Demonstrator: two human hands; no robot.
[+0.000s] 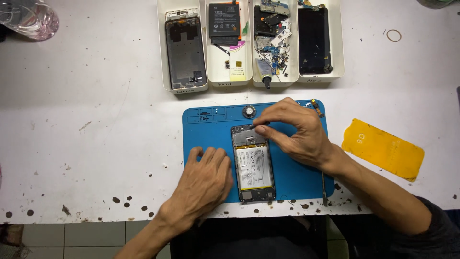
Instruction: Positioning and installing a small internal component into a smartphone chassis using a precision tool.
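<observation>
white and scuffed, the desk (pixel 96 120) under me is speckled with dark crumbs along its near edge, with tiled floor below. on it lies a blue rubber work mat (pixel 211 129), and on the mat an opened grey smartphone with its back cover off (pixel 253 163), its white-labelled battery and upper board exposed.

my left hand (pixel 203 180) lies flat and spread on the mat, fingertips touching the phone's left side to steady it, gripping nothing. my right hand (pixel 297 129) has thumb and forefinger pinched together at the phone's top right corner; whether some tiny part sits between them i cannot tell. i judge this to be fine work on the top board, and the next move seems to call for a small, light touch there while the phone is kept steady.

beyond the mat stand four narrow white trays (pixel 163 57): from left, a bare grey phone frame (pixel 185 52), a black battery with a white label strip (pixel 224 21), a heap of loose small parts (pixel 273 33), and a black screen panel (pixel 314 41). a round silver speaker disc (pixel 248 111) rests on the mat's top edge. right of the mat lies a yellow phone-shaped sheet (pixel 383 148).
</observation>
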